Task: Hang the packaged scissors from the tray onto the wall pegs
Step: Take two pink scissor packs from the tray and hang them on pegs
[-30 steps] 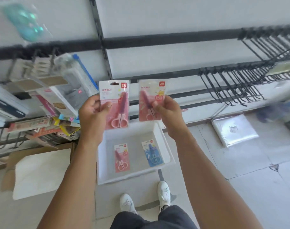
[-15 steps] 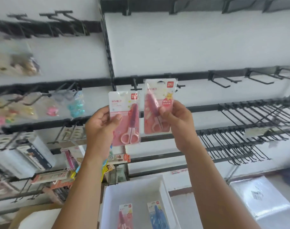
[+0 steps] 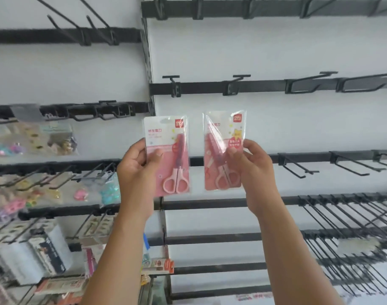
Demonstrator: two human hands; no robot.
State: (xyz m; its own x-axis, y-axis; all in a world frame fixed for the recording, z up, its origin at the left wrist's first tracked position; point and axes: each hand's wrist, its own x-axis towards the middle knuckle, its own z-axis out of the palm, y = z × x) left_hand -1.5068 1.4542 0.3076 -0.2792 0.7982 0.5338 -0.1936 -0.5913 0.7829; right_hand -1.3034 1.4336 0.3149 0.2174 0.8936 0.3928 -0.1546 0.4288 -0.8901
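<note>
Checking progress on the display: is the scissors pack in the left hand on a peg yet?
Not hung. The left hand holds the pack upright below the empty pegs.

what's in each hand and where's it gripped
Left hand pinches a pink scissors pack at its left edge, mid-height; right hand pinches a second pack at its right edge.

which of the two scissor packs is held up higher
The pack in the right hand: that right pack has its top edge above the left pack.
</note>
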